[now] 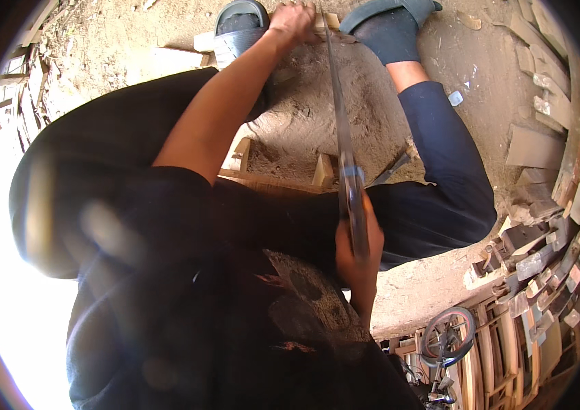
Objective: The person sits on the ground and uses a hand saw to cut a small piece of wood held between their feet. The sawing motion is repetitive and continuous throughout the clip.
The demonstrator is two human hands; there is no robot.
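Note:
My right hand [361, 246] is closed around the handle of a handsaw [339, 102], close to my body. The saw's long thin blade, seen nearly edge-on, runs away from me to a narrow piece of wood [331, 20] on the ground. My left hand [294, 24] grips that wood just left of the blade, its fingers bent over it. My left sandalled foot [240, 31] rests on or against the wood beside the hand. The right foot [389, 27] is close to its other end. Whether the blade's teeth touch the wood is too small to tell.
A wooden frame [324, 172] is partly hidden under my legs. A dark blade-like tool [394, 165] lies by my right knee. Stacked wood offcuts [553, 260] line the right side, with a bicycle wheel [448, 335] at lower right. Loose boards [534, 148] lie on the dirt floor.

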